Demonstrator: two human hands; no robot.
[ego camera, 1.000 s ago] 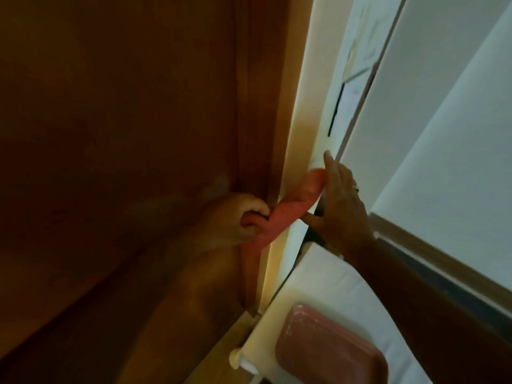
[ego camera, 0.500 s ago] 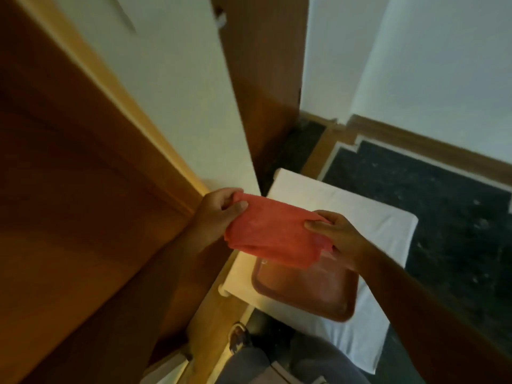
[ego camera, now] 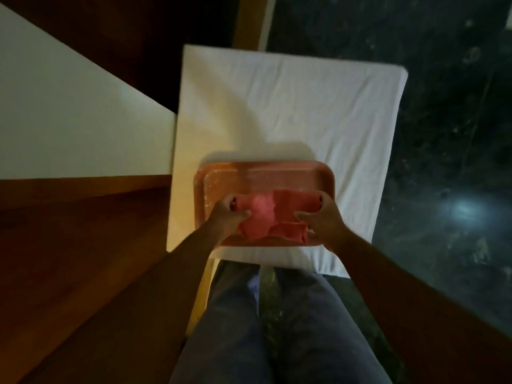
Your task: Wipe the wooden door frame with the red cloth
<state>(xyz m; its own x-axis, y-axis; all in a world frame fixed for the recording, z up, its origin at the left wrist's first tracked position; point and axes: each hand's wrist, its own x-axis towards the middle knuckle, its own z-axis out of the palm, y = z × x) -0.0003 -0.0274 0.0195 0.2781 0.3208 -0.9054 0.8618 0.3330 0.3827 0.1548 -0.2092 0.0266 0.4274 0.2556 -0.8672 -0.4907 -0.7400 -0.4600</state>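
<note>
The red cloth [ego camera: 273, 216] is bunched and partly folded, held low over an orange-brown tray [ego camera: 277, 173]. My left hand [ego camera: 225, 217] pinches its left end and my right hand [ego camera: 322, 220] pinches its right end. Whether the cloth rests on the tray I cannot tell. The wooden door frame [ego camera: 69, 245] fills the left side of the head view, away from the cloth.
The tray sits on a small table covered with a white cloth [ego camera: 291, 101]. A white wall panel [ego camera: 63, 120] lies left of it. Dark speckled floor [ego camera: 443, 134] spreads to the right. My legs in grey trousers [ego camera: 277, 328] stand below the table.
The cloth left the door frame edge, was stretched between both hands, and has come down to the tray. The view has tilted from the frame down to the table.
</note>
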